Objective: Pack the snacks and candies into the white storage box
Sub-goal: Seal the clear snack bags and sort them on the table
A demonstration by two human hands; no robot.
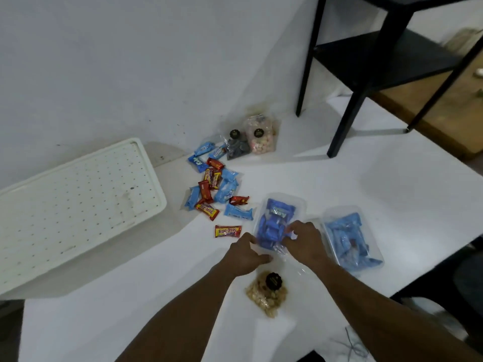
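Note:
A clear bag of blue-wrapped snacks (274,220) lies on the white table. My left hand (245,254) pinches its near left edge. My right hand (304,240) grips its near right corner and the crinkled plastic there. To the right rests a second clear bag of blue snacks (350,239). Loose blue and red candies (217,189) are scattered further back, and one red and yellow bar (228,231) lies close to my left hand. A bag of tan nuts with a black sticker (266,293) sits under my forearms. The white perforated storage box piece (78,205) lies at the left.
Two small clear bags, one dark (235,147) and one with pale candies (261,137), stand against the wall. A black shelf frame (366,74) stands on the table at the back right. The table edge (431,273) runs close on the right. A thin twist tie (351,346) lies near the front.

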